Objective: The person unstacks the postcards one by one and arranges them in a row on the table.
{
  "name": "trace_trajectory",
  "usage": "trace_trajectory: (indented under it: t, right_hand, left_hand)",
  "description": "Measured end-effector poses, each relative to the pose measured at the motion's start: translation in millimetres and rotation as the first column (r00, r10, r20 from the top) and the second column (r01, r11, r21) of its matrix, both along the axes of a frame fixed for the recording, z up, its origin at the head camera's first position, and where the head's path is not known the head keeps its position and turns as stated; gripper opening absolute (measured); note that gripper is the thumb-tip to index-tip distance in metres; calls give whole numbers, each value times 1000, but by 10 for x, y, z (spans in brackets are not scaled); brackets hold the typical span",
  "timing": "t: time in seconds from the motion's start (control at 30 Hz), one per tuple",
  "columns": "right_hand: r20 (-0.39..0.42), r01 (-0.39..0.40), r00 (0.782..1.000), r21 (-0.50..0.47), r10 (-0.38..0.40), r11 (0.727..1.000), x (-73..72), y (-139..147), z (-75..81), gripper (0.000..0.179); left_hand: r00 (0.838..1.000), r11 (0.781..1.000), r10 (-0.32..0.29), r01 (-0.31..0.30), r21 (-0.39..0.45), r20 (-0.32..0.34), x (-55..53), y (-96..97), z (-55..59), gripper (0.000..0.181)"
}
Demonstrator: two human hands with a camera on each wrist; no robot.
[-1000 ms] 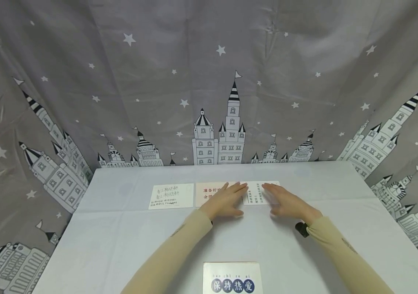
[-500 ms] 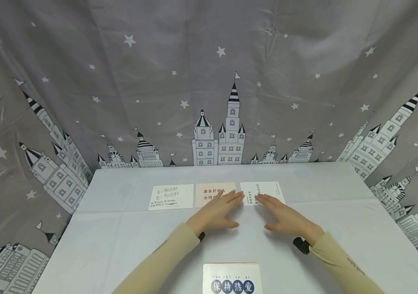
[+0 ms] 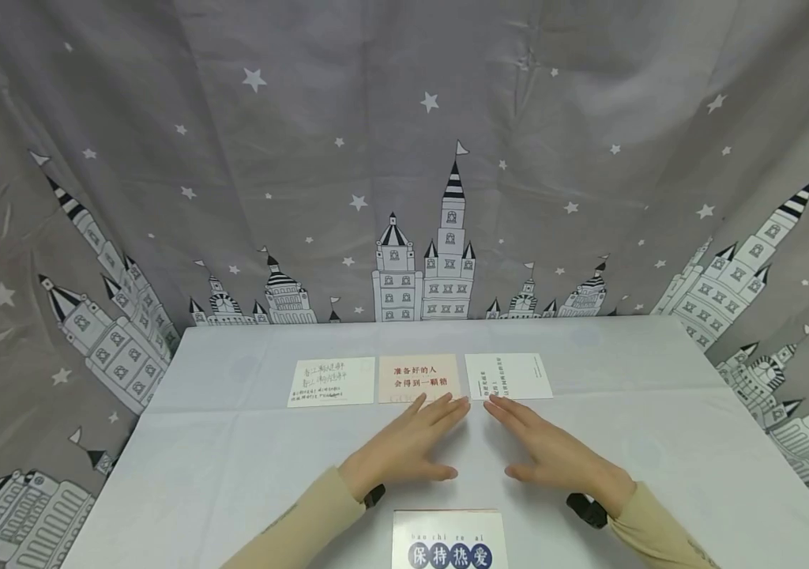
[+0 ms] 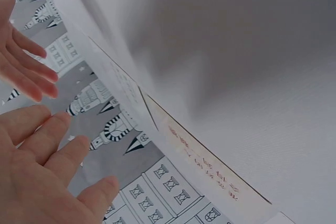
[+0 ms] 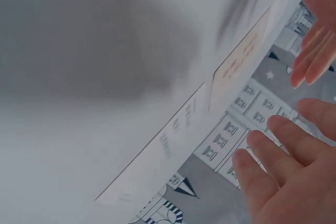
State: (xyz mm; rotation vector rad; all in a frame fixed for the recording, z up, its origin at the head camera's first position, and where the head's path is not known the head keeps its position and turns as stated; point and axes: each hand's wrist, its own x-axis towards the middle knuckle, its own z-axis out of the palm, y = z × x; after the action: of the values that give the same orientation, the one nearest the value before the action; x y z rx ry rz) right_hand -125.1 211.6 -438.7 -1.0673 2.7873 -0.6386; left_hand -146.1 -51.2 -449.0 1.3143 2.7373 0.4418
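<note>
Three cards lie in a row toward the back of the white table. At the left is a white card [image 3: 332, 382] with handwriting, in the middle a cream card [image 3: 419, 375] with red print, at the right a white card [image 3: 518, 376] with dark vertical print. My left hand [image 3: 412, 444] has its fingers extended, the tips at the near edge of the cream card. Facing it, my right hand [image 3: 554, 450] is held with straight fingers just in front of the right card. Neither hand holds anything; both wrist views show bare, spread fingers [image 4: 68, 153].
Near the front edge, a card stack [image 3: 450, 537] with blue circles and white characters lies between the forearms. A grey curtain [image 3: 291, 158] with castles and stars hangs behind the white tablecloth [image 3: 234, 474]. Each wrist wears a dark band [image 3: 587, 510].
Both hands have drawn back toward the front, off the cards. The right card, partly covered before, now shows almost whole and lies slightly farther right than a second ago.
</note>
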Motion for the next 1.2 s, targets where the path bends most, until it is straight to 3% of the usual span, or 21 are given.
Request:
trace_trajectory:
  t: [0.27,0.6,0.87,1.0,1.2]
  right_hand:
    - [6,-12,1000,19,12,1000,244,-69,-10,90]
    - [-25,-80,996,10,80,997,529,-153,-50,95]
    - [127,-63,990,2,62,998,738,-222,-137,96]
    - [94,-72,993,10,70,997,821,-270,-240,104]
    - [61,-99,993,-19,100,995,916,-305,-368,98]
  left_hand:
    - [1000,1000,-26,26,12,-11,255,-143,11,91]
    - [999,998,-44,45,39,-17,551,-305,-64,94]
    - [999,998,-37,35,51,36,794,-403,-125,98]
    - [993,998,-1,-7,64,117,897,-428,-151,103]
    - [994,996,-6,-3,84,111,999,-462,-223,102]
